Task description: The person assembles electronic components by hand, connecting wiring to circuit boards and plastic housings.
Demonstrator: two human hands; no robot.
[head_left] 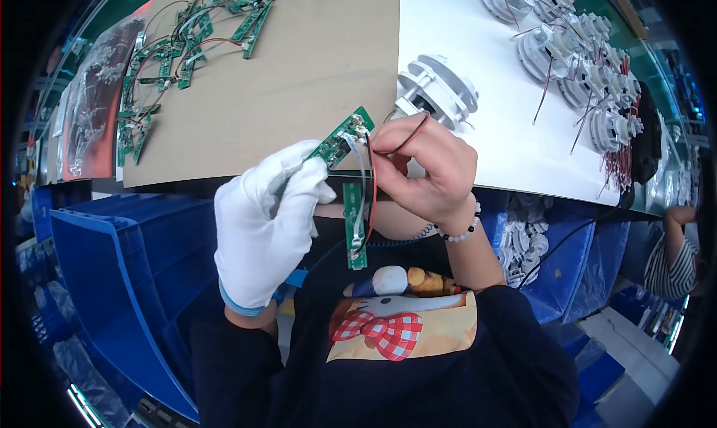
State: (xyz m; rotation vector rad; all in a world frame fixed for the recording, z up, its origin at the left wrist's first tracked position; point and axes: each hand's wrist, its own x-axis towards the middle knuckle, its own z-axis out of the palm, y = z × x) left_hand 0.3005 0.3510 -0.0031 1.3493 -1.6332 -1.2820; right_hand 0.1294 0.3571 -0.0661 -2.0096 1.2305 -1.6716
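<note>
You can read no text, label, number or sign here; any markings on the green circuit board [338, 143] you hold, or the lower green circuit board [351, 220], are too small to make out.

The white-gloved left hand [265, 211] covers the lower end of the long green circuit board [334, 146], whose small components are too tiny to tell apart. The fingertips of the bare right hand [433, 159] hide the pinched stretch of the thin red and black wires [374, 185]; this hand also overlaps the round white plastic housing [442, 88]. The top edge crops the wired green boards [255, 26]. The dark rim cuts off a person in a striped sleeve [667, 271].
</note>
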